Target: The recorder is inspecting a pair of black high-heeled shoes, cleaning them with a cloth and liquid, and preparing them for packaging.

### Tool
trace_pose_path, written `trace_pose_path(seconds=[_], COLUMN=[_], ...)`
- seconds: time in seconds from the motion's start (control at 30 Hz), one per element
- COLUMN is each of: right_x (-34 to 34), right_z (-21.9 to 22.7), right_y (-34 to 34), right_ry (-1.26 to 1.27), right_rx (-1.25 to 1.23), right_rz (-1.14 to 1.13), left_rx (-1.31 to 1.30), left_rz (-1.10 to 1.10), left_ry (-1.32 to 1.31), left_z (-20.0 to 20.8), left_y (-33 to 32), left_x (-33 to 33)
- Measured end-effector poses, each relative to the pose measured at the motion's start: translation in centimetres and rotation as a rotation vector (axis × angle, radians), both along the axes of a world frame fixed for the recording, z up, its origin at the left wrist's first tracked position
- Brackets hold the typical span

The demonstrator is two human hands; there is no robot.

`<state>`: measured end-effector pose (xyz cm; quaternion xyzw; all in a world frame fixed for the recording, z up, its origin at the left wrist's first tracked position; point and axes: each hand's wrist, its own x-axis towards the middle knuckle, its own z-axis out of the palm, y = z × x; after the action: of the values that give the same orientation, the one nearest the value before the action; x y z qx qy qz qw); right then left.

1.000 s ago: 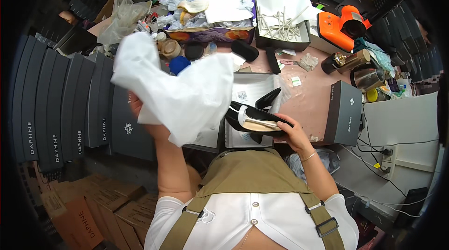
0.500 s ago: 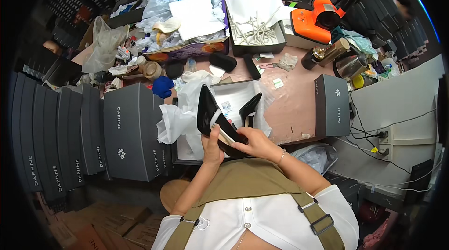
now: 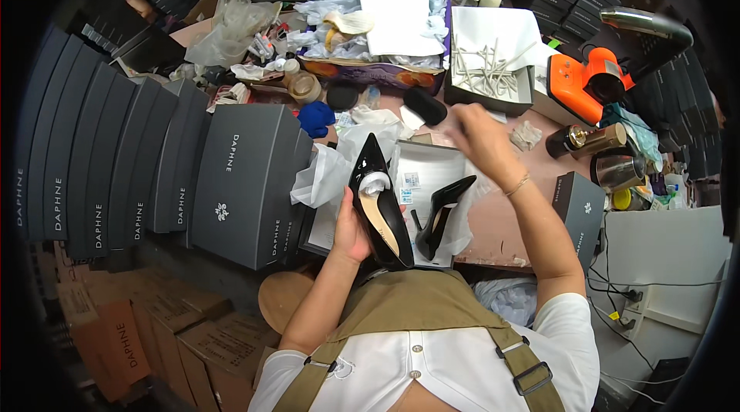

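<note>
Over the left edge of an open shoe box [image 3: 432, 161], the left hand [image 3: 352, 235] grips a black high-heeled shoe [image 3: 383, 221], its mate [image 3: 438, 219] lying in the box, while the right hand [image 3: 486, 142], fingers too blurred to tell how wide, hovers above the pink table [image 3: 493, 228] near a black oval pad [image 3: 425, 107].

Your shoe [image 3: 398, 219] is black with a beige insole [image 3: 380, 218]; your desk [image 3: 493, 236] is pink, your apron [image 3: 424, 302] olive green.
</note>
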<state>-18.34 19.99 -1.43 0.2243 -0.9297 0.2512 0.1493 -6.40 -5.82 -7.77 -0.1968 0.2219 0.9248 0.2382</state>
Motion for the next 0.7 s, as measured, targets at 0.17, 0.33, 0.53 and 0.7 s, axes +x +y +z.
trace_pose_path(seconds=[0.17, 0.33, 0.53, 0.7], right_x=[5.8, 9.8, 12.0, 10.2], right_z=[-4.5, -8.7, -7.8, -6.8], right_y=[-9.2, -11.6, -9.2, -5.4], right_ry=[-0.222, -0.185, -0.147, -0.204], right_rx=[0.083, 0.076, -0.074, 0.071], right_rz=[0.344, 0.336, 0.334, 0.0], left_rx=[0.001, -0.115, -0.198, -0.108], left_rz=[0.076, 0.132, 0.185, 0.211], left_ry=[-0.134, -0.235, -0.262, -0.241], left_z=[1.1, 0.2, -0.9, -3.8], left_y=[3.2, 3.0, 2.1, -0.7], left_x=[2.4, 5.3, 5.1, 4.9])
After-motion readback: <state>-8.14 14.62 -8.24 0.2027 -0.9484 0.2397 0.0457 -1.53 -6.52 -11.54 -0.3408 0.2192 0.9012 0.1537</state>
